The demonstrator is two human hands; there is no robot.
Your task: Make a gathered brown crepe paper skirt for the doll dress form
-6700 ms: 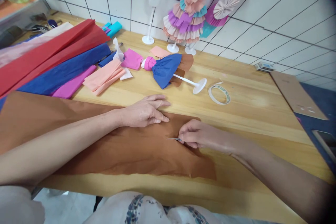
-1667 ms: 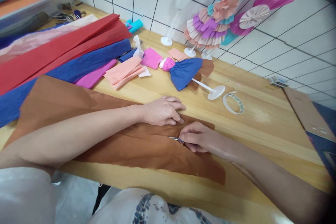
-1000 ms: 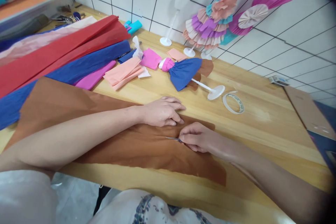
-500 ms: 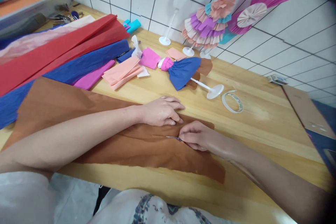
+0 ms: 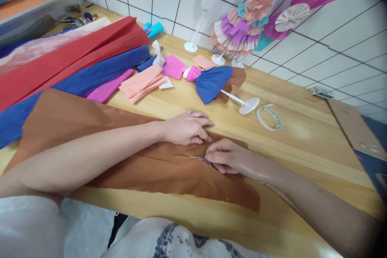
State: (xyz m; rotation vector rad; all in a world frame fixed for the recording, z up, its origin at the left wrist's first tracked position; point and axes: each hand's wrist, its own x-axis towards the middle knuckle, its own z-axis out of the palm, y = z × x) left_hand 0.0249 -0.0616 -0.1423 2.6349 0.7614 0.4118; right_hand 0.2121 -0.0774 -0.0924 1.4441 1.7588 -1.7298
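Note:
A large sheet of brown crepe paper (image 5: 121,169) lies across the table in front of me. My left hand (image 5: 187,127) rests on its upper part with the fingers stretched out, pressing it flat. Close by on the right, my right hand (image 5: 223,156) is closed around the handles of small scissors (image 5: 201,158). Their thin blades point left over the paper and stand slightly apart; the handles are hidden by my fingers. Behind the hands a small dress-form figure (image 5: 213,82) lies on its side, with a blue paper skirt, a pink top and a white stand.
A tape roll (image 5: 268,117) lies right of the figure. Red paper (image 5: 78,52), blue paper (image 5: 102,66) and peach paper (image 5: 142,82) are heaped at left. Decorated figures on stands, one in a ruffled dress (image 5: 238,28), line the tiled wall. Cardboard (image 5: 356,125) is at far right.
The scissors' blades have parted a little and moved slightly left with my right hand. My left hand stays in place on the brown crepe paper.

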